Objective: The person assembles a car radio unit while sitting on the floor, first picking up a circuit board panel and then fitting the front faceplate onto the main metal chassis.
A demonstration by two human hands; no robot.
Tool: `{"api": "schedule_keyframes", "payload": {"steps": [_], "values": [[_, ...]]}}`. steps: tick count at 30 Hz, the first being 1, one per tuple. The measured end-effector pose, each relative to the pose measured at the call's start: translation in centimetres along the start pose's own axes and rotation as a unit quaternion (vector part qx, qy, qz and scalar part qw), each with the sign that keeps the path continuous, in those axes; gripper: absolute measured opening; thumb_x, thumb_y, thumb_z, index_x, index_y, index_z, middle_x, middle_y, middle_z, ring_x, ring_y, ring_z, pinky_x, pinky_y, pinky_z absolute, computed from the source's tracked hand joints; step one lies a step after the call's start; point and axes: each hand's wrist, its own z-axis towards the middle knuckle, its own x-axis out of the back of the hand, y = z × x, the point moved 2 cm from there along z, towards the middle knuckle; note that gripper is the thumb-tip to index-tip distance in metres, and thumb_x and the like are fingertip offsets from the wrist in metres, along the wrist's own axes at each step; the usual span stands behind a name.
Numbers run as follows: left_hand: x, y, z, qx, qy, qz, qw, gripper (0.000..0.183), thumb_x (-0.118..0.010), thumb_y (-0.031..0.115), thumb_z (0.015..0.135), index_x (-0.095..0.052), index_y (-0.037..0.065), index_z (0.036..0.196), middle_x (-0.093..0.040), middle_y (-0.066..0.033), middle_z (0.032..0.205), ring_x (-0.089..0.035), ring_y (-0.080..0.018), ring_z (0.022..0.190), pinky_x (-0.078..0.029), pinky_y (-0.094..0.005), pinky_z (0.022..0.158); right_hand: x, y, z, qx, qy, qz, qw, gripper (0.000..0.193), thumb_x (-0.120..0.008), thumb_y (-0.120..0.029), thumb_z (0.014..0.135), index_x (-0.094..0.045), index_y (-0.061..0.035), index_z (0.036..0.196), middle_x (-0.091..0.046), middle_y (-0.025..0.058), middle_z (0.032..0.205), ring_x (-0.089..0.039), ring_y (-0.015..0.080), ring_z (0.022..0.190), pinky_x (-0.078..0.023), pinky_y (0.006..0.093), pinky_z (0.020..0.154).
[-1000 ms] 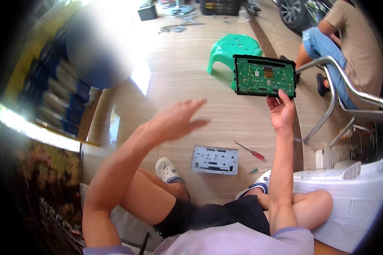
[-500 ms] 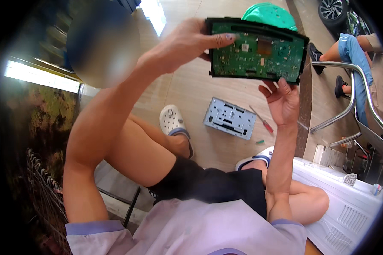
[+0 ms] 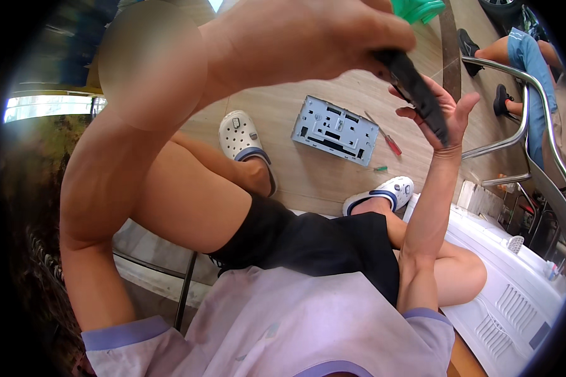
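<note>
My left hand (image 3: 333, 34) is raised high and closed on the upper end of a black-framed circuit board panel (image 3: 418, 94). The panel is tilted almost edge-on, so its green board face is hidden. Its lower end lies across the palm of my right hand (image 3: 448, 116), whose fingers are spread and thumb stands away from the frame. Below them on the floor lies a grey metal housing (image 3: 336, 131) with slots and holes. A red-handled screwdriver (image 3: 392, 144) is beside its right side. Near its lower right corner rests a small green piece (image 3: 380, 168).
At the top is a green plastic item (image 3: 420, 9). My feet in white clogs (image 3: 238, 135) flank the housing. To the right, another person's legs (image 3: 527, 53) show behind a metal-framed chair (image 3: 523, 129). A white vented plastic panel (image 3: 484, 276) lies at lower right.
The panel has turned from showing its green board to nearly edge-on. My left hand has come closer and to the right; my right hand's fingers have opened out.
</note>
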Motion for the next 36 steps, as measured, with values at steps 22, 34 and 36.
{"api": "schedule_keyframes", "payload": {"steps": [22, 34, 36], "values": [[-3.2, 3.3, 3.3, -0.170, -0.135, 0.198, 0.956, 0.014, -0.072, 0.016, 0.089, -0.072, 0.004, 0.095, -0.070, -0.0117, 0.091, -0.072, -0.0235, 0.087, -0.063, -0.0337, 0.069, -3.5, 2.0, -3.9, -0.041, 0.306, -0.027, 0.951, 0.041, -0.060, -0.042, 0.106, -0.067, -0.0035, 0.119, -0.071, 0.0051, 0.098, -0.059, 0.0078, 0.061, -0.047, 0.0218, 0.049], [0.9, 0.6, 1.8, 0.149, -0.540, 0.041, 0.828, 0.043, -0.063, 0.040, 0.099, -0.074, -0.002, 0.103, -0.074, -0.0182, 0.096, -0.072, -0.0292, 0.088, -0.058, -0.0402, 0.076, -3.9, 7.9, -6.2, 0.053, 0.457, -0.265, 0.848, 0.047, -0.078, -0.041, 0.094, -0.074, 0.0042, 0.105, -0.072, 0.0053, 0.094, -0.061, 0.0108, 0.083, -0.050, 0.0272, 0.076], [0.1, -2.1, -0.9, 0.222, -0.583, 0.001, 0.781, 0.048, -0.062, 0.044, 0.101, -0.075, -0.002, 0.104, -0.074, -0.0192, 0.096, -0.072, -0.0301, 0.088, -0.057, -0.0414, 0.078, -4.6, 9.6, -5.3, 0.064, 0.447, -0.312, 0.836, 0.048, -0.078, -0.042, 0.093, -0.073, 0.0048, 0.106, -0.071, 0.0037, 0.090, -0.060, 0.0112, 0.081, -0.050, 0.0278, 0.075]]}}
